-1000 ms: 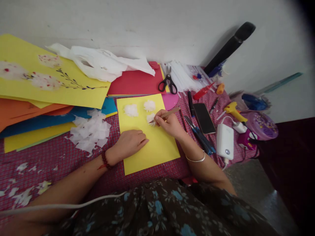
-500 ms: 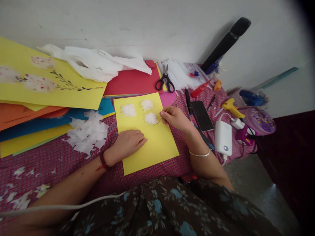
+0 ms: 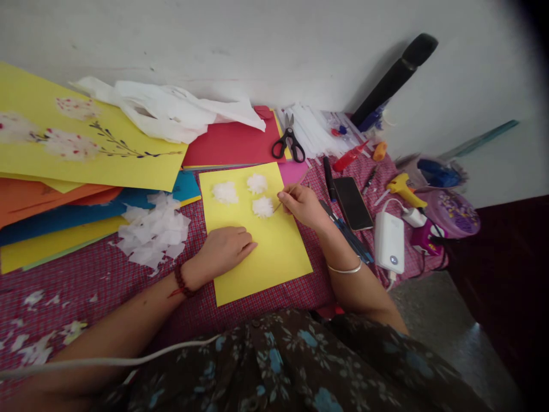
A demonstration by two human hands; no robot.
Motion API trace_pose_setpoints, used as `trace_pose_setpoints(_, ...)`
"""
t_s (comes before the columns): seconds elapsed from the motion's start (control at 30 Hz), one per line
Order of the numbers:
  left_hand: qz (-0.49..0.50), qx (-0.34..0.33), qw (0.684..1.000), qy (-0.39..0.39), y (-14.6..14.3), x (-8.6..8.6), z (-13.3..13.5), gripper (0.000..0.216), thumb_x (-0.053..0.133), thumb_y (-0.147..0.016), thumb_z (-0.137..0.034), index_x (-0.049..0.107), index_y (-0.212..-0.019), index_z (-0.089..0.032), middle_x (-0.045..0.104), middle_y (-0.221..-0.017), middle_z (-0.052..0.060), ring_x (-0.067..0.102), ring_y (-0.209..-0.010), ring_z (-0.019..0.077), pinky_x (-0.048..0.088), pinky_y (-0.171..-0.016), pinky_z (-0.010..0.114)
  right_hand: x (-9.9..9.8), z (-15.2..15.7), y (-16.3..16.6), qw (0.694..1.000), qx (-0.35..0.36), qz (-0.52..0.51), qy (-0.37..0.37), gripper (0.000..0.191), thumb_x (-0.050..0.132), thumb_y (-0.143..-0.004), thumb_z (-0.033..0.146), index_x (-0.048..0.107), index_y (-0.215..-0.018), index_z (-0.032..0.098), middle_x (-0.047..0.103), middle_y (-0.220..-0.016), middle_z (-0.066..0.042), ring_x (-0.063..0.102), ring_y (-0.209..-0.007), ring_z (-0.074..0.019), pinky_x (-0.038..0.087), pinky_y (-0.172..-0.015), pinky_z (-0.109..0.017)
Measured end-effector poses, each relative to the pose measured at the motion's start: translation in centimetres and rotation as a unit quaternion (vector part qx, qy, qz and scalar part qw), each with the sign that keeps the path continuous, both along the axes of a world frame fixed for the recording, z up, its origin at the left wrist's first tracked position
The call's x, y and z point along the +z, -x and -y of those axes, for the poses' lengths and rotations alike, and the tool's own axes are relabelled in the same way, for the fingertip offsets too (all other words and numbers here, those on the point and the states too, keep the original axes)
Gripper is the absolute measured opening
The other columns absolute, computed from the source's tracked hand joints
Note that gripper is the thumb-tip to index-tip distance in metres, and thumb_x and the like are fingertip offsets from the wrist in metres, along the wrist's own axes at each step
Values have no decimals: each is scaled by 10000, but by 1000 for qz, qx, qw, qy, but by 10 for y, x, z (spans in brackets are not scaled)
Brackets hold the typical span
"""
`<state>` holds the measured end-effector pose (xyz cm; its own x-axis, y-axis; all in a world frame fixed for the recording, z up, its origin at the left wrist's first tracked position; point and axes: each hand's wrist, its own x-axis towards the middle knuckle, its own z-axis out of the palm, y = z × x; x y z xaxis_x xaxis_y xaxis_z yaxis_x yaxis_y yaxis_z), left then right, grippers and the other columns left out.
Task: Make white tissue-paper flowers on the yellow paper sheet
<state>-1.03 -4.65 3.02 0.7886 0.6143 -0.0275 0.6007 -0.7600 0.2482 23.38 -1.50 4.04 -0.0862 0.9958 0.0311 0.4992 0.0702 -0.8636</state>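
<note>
A yellow sheet of paper (image 3: 266,257) lies before me with three white fluffy tissue tufts on it. My left hand (image 3: 227,250) rests flat on the sheet's left side, holding nothing. In a pinch, my right hand (image 3: 302,204) holds a thin stick (image 3: 277,207). The stick's lower tip is beside the lower right tuft (image 3: 262,208); whether it touches I cannot tell. Above that are another tuft (image 3: 257,183) and, to the left, a third tuft (image 3: 225,193). A heap of torn white tissue pieces (image 3: 154,232) lies left of the sheet.
Scissors (image 3: 289,143) lie on red paper (image 3: 235,143) at the back. A decorated yellow sheet (image 3: 141,169) tops coloured papers at left. To the right are a phone (image 3: 353,201), pens (image 3: 349,234), a white power bank (image 3: 389,240), a yellow glue gun (image 3: 405,189) and a red tube (image 3: 349,157).
My right hand, with the stick, has shifted very slightly to the left, and more of the pens beside my right forearm shows. My left hand has stayed in place.
</note>
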Motion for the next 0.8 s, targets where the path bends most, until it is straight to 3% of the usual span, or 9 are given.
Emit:
trace_pose_setpoints(0.13, 2, 3, 1000, -3, 0, -1, 0, 381, 424, -1003, -375, 632, -760, -168, 629, -755, 58, 571, -706, 196, 356, -587, 307, -9, -1, 5, 998, 19, -53, 6, 233, 555, -893, 402, 547, -791, 193, 616, -595, 15, 562, -533, -119, 416, -552, -246)
trace_pose_setpoints(0.27, 4, 1, 1000, -4, 1, -1, -1, 384, 423, -1005, -371, 630, -754, -166, 629, -748, 56, 574, -704, 196, 343, -584, 307, -1, -1, 1, 997, -1, -82, 7, 265, 560, -885, 431, 527, -761, 199, 586, -560, 26, 528, -488, -107, 415, -522, -243)
trace_pose_setpoints(0.5, 2, 3, 1000, 0, 0, 0, 0, 374, 438, -1002, -369, 629, -755, -163, 640, -763, 59, 578, -711, 199, 340, -582, 310, -3, -1, 2, 998, 4, -58, 18, 272, 581, -875, 440, 536, -762, 197, 577, -554, 29, 516, -487, -106, 392, -510, -244)
trace_pose_setpoints(0.6, 2, 4, 1000, -4, 0, -1, 1, 372, 440, -1002, -373, 628, -760, -161, 646, -768, 57, 591, -722, 201, 346, -589, 311, -7, -1, 3, 995, -5, -97, 19, 315, 608, -855, 487, 540, -749, 198, 568, -538, 38, 505, -465, -101, 378, -486, -239)
trace_pose_setpoints(0.7, 0, 5, 1000, -5, 0, -1, 1, 362, 445, -1000, -367, 631, -765, -165, 653, -780, 49, 601, -732, 199, 355, -591, 312, -8, -2, 0, 986, -41, -162, 26, 392, 628, -834, 562, 538, -705, 204, 472, -447, 72, 389, -380, -75, 281, -416, -231)
trace_pose_setpoints(0.8, -1, 9, 1000, -4, 1, -2, 2, 351, 456, -996, -367, 635, -766, -170, 660, -793, 39, 613, -741, 200, 364, -591, 316, -11, -5, -4, 960, -38, -266, 83, 455, 655, -785, 636, 539, -677, 209, 400, -375, 90, 299, -330, -64, 218, -384, -230)
